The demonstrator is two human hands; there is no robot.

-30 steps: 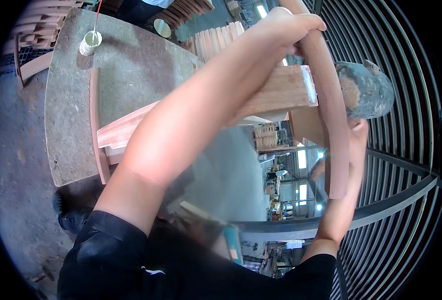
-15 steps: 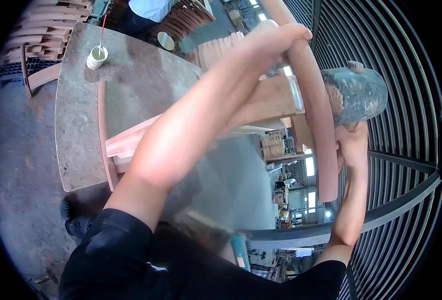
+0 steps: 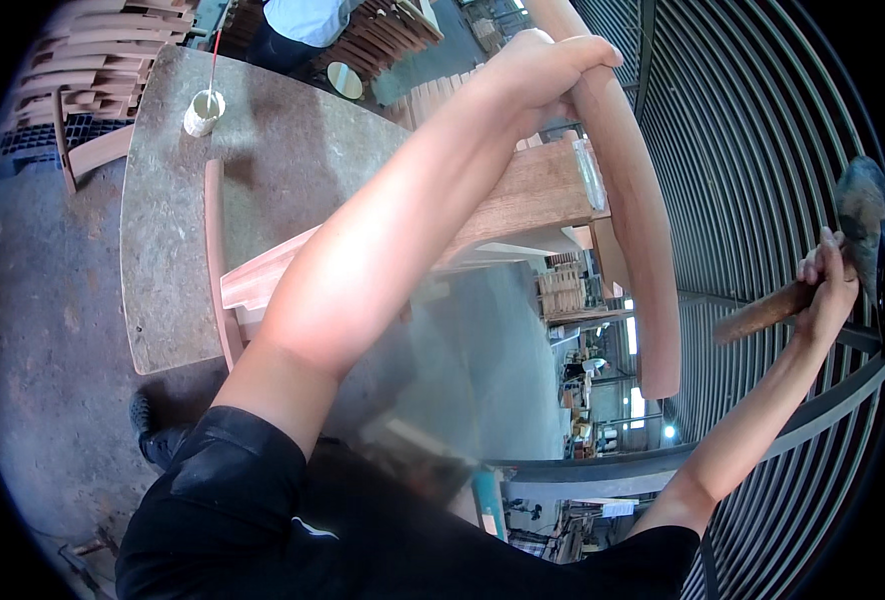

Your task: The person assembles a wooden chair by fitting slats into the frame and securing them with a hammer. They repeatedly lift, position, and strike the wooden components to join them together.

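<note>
My left hand [image 3: 561,78] is closed around the upper part of a curved wooden post [image 3: 635,220]. That post stands against the end of a wooden frame [image 3: 533,195], where a pale, glossy strip [image 3: 590,172] shows at the joint. My left forearm hides part of the frame. Out at the far right, my right hand [image 3: 829,292] grips a mallet [image 3: 769,311] by its wooden handle. The dark, worn mallet head [image 3: 865,205] is raised well away from the post.
A worn grey table [image 3: 293,120] carries a white cup [image 3: 204,113] with a red-handled stick in it. Stacked wooden parts [image 3: 98,60] stand at the back left. Another person [image 3: 303,25] is beyond the table. A slatted metal wall or roof [image 3: 753,150] fills the right side.
My right hand has swung the mallet away from the post, out to the right. My left hand keeps its grip, and the post and frame look nearly unmoved.
</note>
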